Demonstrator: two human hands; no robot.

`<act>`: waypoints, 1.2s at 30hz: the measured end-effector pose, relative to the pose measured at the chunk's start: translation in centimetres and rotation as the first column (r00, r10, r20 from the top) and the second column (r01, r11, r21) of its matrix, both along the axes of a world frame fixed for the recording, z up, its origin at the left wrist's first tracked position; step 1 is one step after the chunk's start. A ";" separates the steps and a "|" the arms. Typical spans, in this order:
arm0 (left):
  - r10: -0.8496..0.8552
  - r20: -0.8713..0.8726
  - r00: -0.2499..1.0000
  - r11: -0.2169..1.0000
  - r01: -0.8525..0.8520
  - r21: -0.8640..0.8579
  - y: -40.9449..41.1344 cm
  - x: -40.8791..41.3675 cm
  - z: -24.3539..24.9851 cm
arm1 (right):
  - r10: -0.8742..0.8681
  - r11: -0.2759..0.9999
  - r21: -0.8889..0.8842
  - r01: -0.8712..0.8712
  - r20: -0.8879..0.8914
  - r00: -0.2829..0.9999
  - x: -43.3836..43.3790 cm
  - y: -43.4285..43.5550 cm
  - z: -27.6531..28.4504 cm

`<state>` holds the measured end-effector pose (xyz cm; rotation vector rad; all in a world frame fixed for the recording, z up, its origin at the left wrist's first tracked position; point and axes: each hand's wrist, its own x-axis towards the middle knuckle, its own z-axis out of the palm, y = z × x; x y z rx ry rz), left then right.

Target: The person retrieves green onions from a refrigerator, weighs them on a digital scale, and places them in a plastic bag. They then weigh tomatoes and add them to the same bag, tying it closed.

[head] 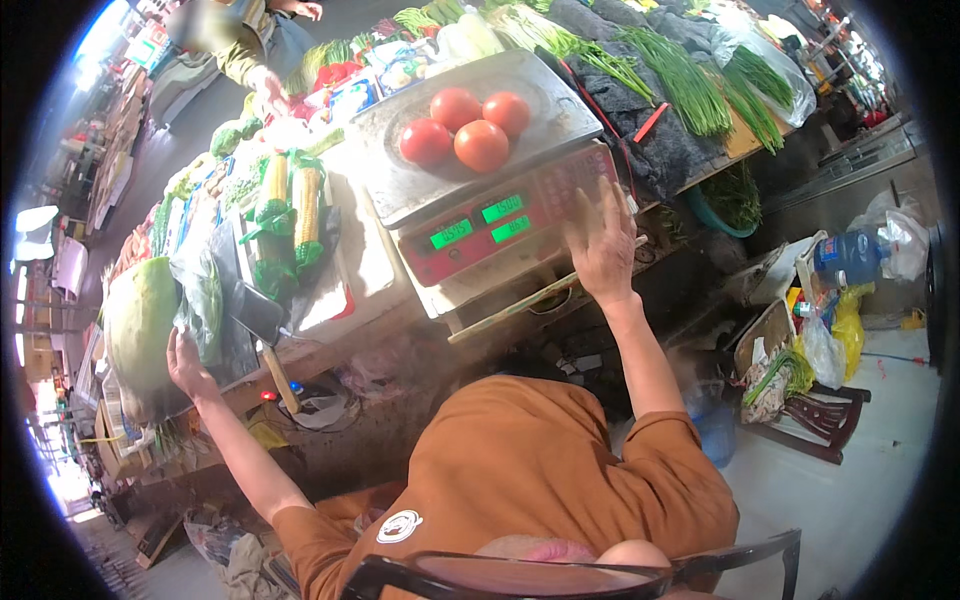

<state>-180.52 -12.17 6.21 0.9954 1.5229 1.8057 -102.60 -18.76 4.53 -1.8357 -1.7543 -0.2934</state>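
Several red tomatoes (480,145) rest on the metal pan (555,90) of a digital price scale (480,247) with lit green displays. Over the keypad at the scale's right end is my right hand (606,251), fingers spread and partly blurred, holding nothing. I cannot tell whether a fingertip presses a key. At the left, my left hand (189,369) is at the lower edge of a clear plastic bag (201,292) with a green vegetable showing through. Its fingertips meet the plastic; whether they pinch it is unclear. Close beside that hand is a large pale-green winter melon (141,337).
Corn cobs (306,202), a phone (257,311) with a cable, and a wooden handle (280,379) lie between hand and scale. Green chives (679,82) cover dark cloth at right. Across the stall, another person's hand (268,88) reaches over produce. A chair (814,424) stands right.
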 end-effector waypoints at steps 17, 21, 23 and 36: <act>0.128 0.045 0.991 0.972 -0.116 -0.205 -2.4 2.7 -0.7 | 0.111 0.988 0.123 -0.092 -0.156 0.982 2.0 -5.2 -5.7; 0.127 0.055 0.990 0.973 -0.114 -0.200 -1.4 2.0 -1.7 | 0.112 0.990 0.102 -0.099 -0.121 0.986 2.1 -5.5 -5.9; 0.141 0.023 0.990 0.970 -0.134 -0.203 -0.5 1.8 -2.3 | 0.109 0.989 0.113 -0.097 -0.107 0.988 2.2 -5.5 -5.6; 0.155 -0.444 0.882 0.871 -0.334 -0.361 1.0 -0.6 -0.2 | -0.051 0.985 0.146 0.095 -0.277 0.959 -1.4 -5.7 -3.4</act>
